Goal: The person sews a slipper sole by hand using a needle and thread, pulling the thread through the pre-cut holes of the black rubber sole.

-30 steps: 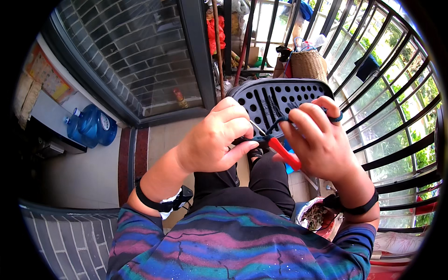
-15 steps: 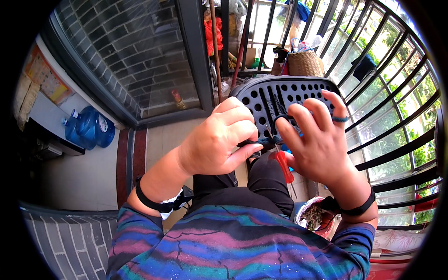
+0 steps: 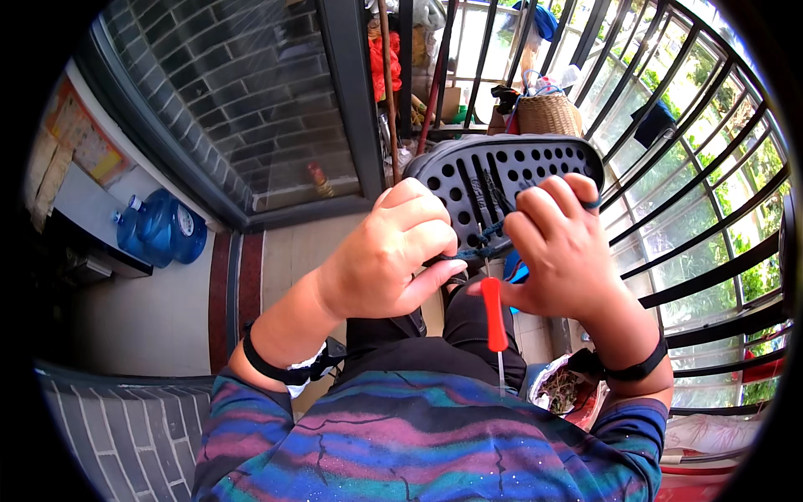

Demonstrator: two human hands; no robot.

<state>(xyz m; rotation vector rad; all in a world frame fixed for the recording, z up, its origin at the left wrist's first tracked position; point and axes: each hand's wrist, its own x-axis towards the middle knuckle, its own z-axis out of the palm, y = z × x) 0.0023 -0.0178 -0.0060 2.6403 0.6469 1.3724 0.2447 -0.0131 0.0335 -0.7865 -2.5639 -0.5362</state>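
Observation:
In front of me a dark grey slipper sole [image 3: 456,194], pierced with round holes and slots, is tilted up above my knees. Dark teal yarn [image 3: 481,243] runs along its near edge. My left hand [image 3: 393,247] is closed, thumb and index finger pinching the yarn-covered edge. With my right hand [image 3: 560,243] I hold a red-handled crochet hook [image 3: 495,314]; its thin metal shaft passes up to the yarn, and a thin rod sticks out below the handle. The right fingers are curled, with teal yarn round the little finger. The hook's tip is partly hidden by yarn.
A woven basket [image 3: 548,115] stands beyond the sole, beside black railings [image 3: 703,180] along the right. Near my right elbow is a bin [image 3: 559,391] with dry scraps. Blue water bottles [image 3: 171,227] stand left, past a glass door's frame [image 3: 355,100].
The crochet hook has swung more upright, its handle shifting left and down. My right fingers have curled in and the hand has moved slightly left. The sole has shifted slightly left; my left hand keeps its pinch.

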